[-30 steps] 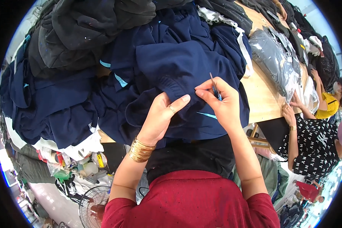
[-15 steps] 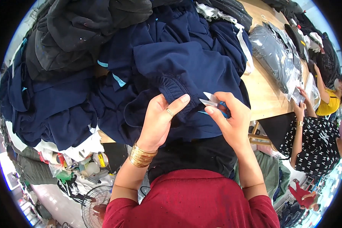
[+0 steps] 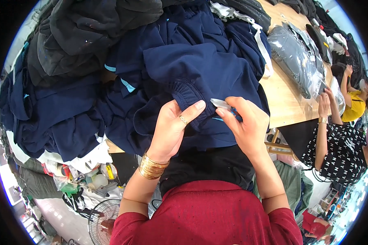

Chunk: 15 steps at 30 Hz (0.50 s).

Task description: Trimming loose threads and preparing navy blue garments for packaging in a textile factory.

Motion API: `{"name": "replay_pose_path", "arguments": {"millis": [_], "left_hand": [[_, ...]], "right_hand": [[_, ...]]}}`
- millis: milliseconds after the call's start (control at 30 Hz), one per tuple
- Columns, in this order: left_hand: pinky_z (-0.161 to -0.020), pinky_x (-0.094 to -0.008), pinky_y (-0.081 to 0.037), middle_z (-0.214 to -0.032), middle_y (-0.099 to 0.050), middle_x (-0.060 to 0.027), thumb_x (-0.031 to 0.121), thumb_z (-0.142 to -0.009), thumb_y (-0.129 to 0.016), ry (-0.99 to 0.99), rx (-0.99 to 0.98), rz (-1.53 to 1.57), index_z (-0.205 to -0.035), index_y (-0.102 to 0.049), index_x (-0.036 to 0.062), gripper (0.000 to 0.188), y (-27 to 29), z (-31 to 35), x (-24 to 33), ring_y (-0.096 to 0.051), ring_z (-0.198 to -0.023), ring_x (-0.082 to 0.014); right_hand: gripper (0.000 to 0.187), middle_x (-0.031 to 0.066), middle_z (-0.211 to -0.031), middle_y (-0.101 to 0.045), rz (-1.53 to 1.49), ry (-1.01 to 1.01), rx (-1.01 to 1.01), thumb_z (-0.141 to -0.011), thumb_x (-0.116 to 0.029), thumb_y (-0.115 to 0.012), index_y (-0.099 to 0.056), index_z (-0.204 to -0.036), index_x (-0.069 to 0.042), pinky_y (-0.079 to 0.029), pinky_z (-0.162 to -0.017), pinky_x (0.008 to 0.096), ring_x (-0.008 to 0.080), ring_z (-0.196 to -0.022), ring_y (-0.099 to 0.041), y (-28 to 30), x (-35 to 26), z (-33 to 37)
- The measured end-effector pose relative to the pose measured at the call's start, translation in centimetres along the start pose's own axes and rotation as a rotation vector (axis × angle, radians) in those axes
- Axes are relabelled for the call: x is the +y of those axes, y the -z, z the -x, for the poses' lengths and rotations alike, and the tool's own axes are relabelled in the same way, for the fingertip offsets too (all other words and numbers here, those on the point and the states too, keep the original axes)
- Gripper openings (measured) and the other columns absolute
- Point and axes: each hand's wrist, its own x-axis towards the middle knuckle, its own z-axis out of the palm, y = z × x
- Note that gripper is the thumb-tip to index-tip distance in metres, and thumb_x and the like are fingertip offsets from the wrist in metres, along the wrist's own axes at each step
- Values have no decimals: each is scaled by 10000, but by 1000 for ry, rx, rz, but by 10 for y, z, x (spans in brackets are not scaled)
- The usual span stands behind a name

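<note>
Half-hidden wooden table (image 3: 288,104), pinched navy garment (image 3: 202,75) in left hand (image 3: 173,125), half-covered snips (image 3: 220,103) in right hand (image 3: 249,124).

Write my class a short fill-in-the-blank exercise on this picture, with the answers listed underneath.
1. The left hand holds the gathered edge of a garment coloured navy ______.
2. The right hand holds snips pointing toward the ______ hand.
3. The bangles on the left forearm are ______ in colour.
4. The grey bundle on the table is wrapped in clear ______.

Missing words: blue; left; gold; plastic.
</note>
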Motion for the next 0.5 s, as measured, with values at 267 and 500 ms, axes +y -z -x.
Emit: {"name": "replay_pose_path", "arguments": {"millis": [267, 500], "left_hand": [[-953, -317, -385, -1187, -546, -107, 300, -975, -371, 48, -44, 145, -1194, -483, -32, 413, 9, 4, 1, -523, -1078, -184], [-1042, -355, -307, -1333, -422, -142, 281, -986, -312, 131, -125, -23, -1344, -293, -36, 479, 6, 9, -4, -404, -1239, -232]], "right_hand": [[242, -22, -682, -519, -684, -407, 11, -803, -203, -658, -589, -958, -30, -371, -578, 191, 35, -624, -453, -2, 11, 1], [204, -58, -647, -434, -697, -503, -202, -768, -135, -705, -631, -916, -17, -310, -551, 183, 24, -588, -370, -9, 2, -5]]}}
